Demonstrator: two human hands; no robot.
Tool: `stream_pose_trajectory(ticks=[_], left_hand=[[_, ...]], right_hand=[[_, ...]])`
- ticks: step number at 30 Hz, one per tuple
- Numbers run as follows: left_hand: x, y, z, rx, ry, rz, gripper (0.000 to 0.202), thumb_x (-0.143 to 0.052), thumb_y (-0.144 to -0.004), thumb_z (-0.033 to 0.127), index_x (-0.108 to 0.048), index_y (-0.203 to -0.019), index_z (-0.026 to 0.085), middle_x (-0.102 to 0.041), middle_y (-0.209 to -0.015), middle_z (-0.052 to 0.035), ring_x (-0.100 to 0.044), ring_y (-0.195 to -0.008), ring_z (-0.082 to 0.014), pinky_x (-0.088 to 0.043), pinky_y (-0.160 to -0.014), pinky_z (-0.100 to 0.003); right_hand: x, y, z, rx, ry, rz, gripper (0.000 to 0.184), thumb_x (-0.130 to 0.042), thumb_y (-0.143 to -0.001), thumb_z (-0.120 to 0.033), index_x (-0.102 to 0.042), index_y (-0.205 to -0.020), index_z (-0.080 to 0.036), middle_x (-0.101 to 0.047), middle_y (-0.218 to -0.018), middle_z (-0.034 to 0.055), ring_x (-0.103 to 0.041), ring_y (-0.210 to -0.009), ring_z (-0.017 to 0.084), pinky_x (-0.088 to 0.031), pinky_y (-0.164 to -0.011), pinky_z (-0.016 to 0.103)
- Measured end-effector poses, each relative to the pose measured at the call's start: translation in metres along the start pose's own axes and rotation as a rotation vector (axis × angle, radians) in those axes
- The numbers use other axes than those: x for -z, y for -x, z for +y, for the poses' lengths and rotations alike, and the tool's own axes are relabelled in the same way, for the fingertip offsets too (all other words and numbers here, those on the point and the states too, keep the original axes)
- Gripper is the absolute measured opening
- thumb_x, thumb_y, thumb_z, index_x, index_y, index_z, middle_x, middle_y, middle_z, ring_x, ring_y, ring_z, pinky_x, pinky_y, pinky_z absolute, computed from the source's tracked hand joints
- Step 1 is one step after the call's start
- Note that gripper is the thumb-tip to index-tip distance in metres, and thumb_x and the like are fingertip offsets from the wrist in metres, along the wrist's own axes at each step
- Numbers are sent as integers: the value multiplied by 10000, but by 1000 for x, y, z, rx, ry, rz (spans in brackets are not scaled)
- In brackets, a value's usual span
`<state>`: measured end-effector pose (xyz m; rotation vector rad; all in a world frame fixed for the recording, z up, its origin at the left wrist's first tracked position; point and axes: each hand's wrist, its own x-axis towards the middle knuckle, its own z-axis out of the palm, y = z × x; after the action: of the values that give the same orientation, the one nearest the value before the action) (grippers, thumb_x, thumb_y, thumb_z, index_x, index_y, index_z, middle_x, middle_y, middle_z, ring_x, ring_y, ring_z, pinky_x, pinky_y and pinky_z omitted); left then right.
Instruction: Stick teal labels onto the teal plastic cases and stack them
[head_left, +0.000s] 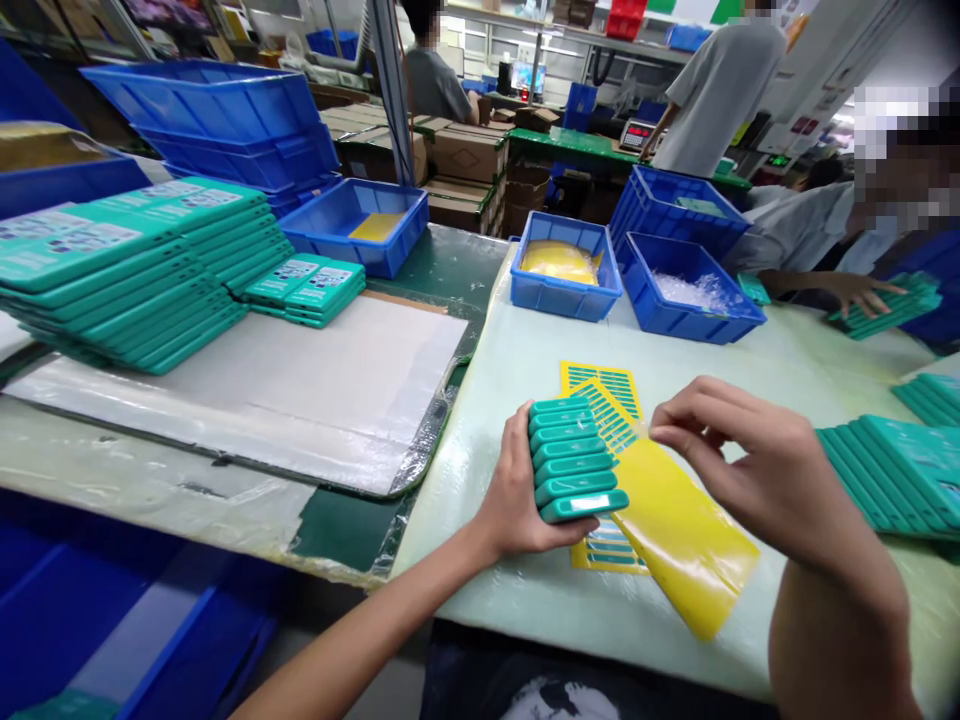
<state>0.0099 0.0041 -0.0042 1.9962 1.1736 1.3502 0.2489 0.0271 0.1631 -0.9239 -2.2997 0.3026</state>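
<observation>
My left hand [514, 490] is wrapped round a stack of green plastic cases [574, 455], held tilted above the table with their narrow edges facing me. A shiny strip shows on the edge of the lowest case. My right hand [739, 450] hovers to the right of the stack, thumb and forefinger pinched together; whatever is between the fingertips is too small to make out. Beneath both hands lie yellow sticker sheets [596, 372] with rows of green strips. One long yellow backing sheet [686, 530] slants across the others toward me.
Tall stacks of green cases [135, 290] stand on the left over a white board [337, 380]. More green cases [900, 470] lie at the right. Blue bins [566, 295] line the far side, one with clear plastic pieces [690, 290]. A co-worker's hand [862, 290] touches cases at the right.
</observation>
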Motion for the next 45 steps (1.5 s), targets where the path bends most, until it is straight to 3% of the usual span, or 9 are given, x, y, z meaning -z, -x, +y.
stream_pose_trajectory(ticks=[4,8,11,16,24,29,35,39,45], left_hand=[[-2,2,-6,-13,-2,-7,1553,-986,-682,655,39,-1762,212,-287,-1710,-271,-376,-1602,-539,-381,-1329,-708],[-2,2,-5,-31,12,16,1510,-967,-706,644,18,-1767,216,-319,-1692,-256,-415,-1577,-521,-401,-1316,-702],[-2,1,-1,-28,15,34,1487,-961,-732,675,0,-1774,228,-349,-1665,-242,-431,-1567,-503,-425,-1305,-686],[-1,-1,1,-27,38,34,1453,-940,-761,714,-14,-1775,241,-367,-1645,-235,-449,-1557,-492,-445,-1294,-681],[0,4,-3,2,-15,-16,1499,-942,-749,754,48,-1754,248,-300,-1677,-263,-420,-1576,-530,-469,-1267,-706],[2,4,-4,2,-13,-11,1500,-945,-749,733,34,-1772,238,-307,-1694,-270,-427,-1582,-533,-452,-1279,-712],[4,7,-6,11,43,6,1496,-964,-736,662,3,-1795,233,-358,-1704,-274,-457,-1579,-534,-424,-1292,-731],[4,12,-13,30,29,16,1496,-977,-718,558,4,-1806,252,-359,-1728,-279,-451,-1584,-565,-448,-1268,-752],[-2,16,-22,87,23,72,1516,-993,-657,452,-22,-1811,294,-435,-1728,-231,-493,-1561,-562,-559,-1195,-719]], right_hand=[[-27,1,-23,97,-279,-215,108,-678,-1079,-118,-715,-1073,-219,-679,-968,12,-653,-824,123,-486,-724,256],[-38,11,-25,66,-181,-330,135,-603,-1107,-140,-659,-1000,-201,-625,-939,22,-595,-787,144,-450,-696,299],[-13,12,-13,62,-50,-256,155,-564,-1095,-105,-612,-987,-205,-606,-921,19,-573,-767,142,-445,-683,297],[16,-13,11,-12,58,104,97,-711,-1061,-185,-692,-972,-219,-673,-941,31,-619,-790,147,-465,-647,276],[-48,-40,26,120,-287,-135,107,-757,-1036,-155,-735,-946,-209,-791,-1006,25,-727,-978,186,-549,-923,319],[-33,-33,44,86,-83,-74,150,-675,-1053,-141,-752,-931,-184,-752,-907,36,-696,-839,174,-498,-773,298],[8,-58,109,-111,-73,137,153,-782,-981,-318,-834,-893,-205,-808,-885,40,-708,-799,190,-505,-716,299],[17,-117,190,-382,33,344,132,-849,-867,-311,-886,-898,-187,-857,-969,95,-774,-938,273,-567,-836,341],[27,-176,299,-776,180,488,229,-734,-970,-196,-852,-1125,-76,-846,-1171,173,-781,-1162,305,-569,-1085,426]])
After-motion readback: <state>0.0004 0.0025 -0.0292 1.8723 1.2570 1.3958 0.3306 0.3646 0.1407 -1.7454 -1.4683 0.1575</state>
